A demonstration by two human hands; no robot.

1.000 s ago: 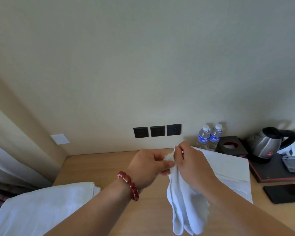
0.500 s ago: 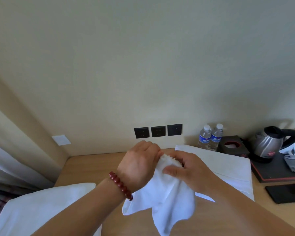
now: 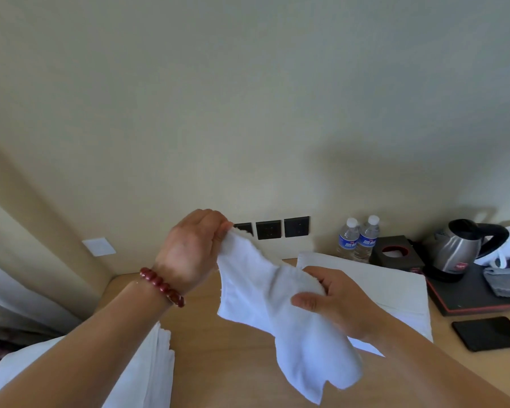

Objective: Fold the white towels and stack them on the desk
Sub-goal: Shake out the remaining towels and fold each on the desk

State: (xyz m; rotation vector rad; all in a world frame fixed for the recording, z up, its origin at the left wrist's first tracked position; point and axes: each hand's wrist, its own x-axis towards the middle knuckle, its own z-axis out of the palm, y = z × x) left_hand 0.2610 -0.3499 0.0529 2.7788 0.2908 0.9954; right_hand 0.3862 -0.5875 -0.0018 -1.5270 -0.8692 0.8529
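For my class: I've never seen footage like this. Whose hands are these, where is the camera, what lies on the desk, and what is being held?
No machine here: a person wears a wide-angle camera on the head, looking forward and down, so you see their own two arms. The left hand, with a red bead bracelet at the wrist, pinches one corner of a small white towel and lifts it. The right hand grips the towel lower down, so it hangs spread between them above the wooden desk.

On the desk lie a flat folded white towel behind the right hand and a pile of white cloth near the left arm. At the right stand two water bottles, a dark tissue box, a kettle on a black tray, and a flat black object.
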